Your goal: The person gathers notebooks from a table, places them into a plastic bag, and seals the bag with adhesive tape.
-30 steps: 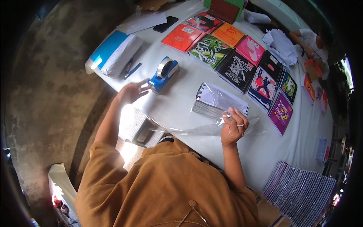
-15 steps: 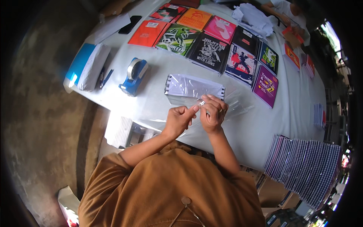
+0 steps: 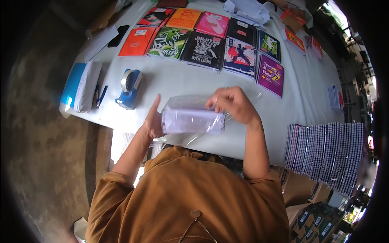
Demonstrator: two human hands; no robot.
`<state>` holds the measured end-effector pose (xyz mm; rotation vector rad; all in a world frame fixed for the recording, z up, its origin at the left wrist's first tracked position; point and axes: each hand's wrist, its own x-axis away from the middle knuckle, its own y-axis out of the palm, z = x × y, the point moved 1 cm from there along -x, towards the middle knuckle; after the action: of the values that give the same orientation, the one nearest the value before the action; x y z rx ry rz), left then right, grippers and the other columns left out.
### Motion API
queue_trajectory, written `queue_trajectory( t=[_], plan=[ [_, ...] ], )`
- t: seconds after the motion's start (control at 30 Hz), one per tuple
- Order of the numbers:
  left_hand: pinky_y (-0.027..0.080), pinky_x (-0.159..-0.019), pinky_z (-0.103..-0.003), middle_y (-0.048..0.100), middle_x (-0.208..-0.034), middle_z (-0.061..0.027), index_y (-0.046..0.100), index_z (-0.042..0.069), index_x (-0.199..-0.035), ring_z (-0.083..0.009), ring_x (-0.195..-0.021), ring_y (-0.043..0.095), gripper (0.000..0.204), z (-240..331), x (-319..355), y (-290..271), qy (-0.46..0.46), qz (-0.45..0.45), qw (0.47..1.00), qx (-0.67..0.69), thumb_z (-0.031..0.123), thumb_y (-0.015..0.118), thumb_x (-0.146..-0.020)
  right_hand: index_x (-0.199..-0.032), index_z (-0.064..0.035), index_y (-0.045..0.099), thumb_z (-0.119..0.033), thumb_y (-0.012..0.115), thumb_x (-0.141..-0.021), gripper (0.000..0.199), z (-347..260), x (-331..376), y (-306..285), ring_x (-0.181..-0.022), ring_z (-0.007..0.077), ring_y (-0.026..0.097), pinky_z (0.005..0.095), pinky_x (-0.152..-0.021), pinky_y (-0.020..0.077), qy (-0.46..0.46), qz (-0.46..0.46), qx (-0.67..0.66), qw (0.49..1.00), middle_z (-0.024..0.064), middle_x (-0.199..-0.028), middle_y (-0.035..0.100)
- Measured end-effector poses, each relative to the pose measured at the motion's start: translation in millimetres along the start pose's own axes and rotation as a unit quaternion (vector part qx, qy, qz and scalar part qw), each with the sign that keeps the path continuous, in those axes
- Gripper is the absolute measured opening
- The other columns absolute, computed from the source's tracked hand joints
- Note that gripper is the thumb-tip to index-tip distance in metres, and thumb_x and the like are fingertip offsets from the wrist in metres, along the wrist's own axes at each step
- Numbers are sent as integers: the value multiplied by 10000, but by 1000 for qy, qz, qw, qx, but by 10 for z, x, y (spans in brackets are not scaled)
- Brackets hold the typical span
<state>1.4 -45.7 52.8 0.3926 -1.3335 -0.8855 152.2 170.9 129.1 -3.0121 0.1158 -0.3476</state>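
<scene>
A thick stack of notebooks (image 3: 193,120), pale-edged and wrapped in clear plastic film, is in front of me, tilted toward me and slightly smeared by motion. My left hand (image 3: 153,122) holds its left end, thumb stretched upward along the side; the other fingers are hidden by the stack. Over the right end is my right hand (image 3: 237,106), its fingers loosely bent and apart near the top edge, with no object seen in them. A loose edge of film (image 3: 193,139) trails on the table below the stack.
A blue tape dispenser (image 3: 128,89) stands to the left, beside pens (image 3: 101,96) and a white roll-shaped bundle (image 3: 87,87). Several sports-themed notebooks (image 3: 204,50) lie in rows at the back. A tall stack of spiral notebooks (image 3: 324,156) rises at the right edge.
Both hands were pinching the film together at the stack's front; now they are apart, left at the left end, right above the right end. The stack has tipped and come nearer.
</scene>
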Motion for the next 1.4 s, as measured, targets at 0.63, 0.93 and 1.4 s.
queue_trajectory(
  t=[0.63, 0.93, 1.4],
  plan=[
    [477, -914, -410, 565, -1120, -156, 396, -2, -1250, -271, -1018, 581, 562, -547, -354, -681, 24, 1, 983, -183, 128, 636, -758, -1397, -204, 349, -409, 533, -847, 615, 1851, 1398, 1053, -1373, 406, 85, 683, -1017, 61, 195, 260, 411, 852, 101, -1513, 128],
    [506, -814, -323, 626, -1027, -129, 569, -46, -1087, -210, -944, 615, 452, -196, 13, 2570, 263, -273, 871, -313, 235, 599, -734, -1377, -318, 363, -675, 530, -707, 777, 1991, 1406, 1132, -1369, 349, 179, 644, -1039, 102, 132, 320, 472, 811, 81, -1482, 251],
    [147, -1093, -450, 149, -1421, -288, 13, -22, -1399, -383, -1336, 165, 1208, -2321, -421, 5417, 446, -178, 717, -505, 502, 755, -603, -1363, -293, 398, -602, 609, -700, 761, 2090, 1402, 1191, -1391, 300, 120, 592, -1083, 58, 39, 427, 440, 789, 41, -1490, 233]
  ],
)
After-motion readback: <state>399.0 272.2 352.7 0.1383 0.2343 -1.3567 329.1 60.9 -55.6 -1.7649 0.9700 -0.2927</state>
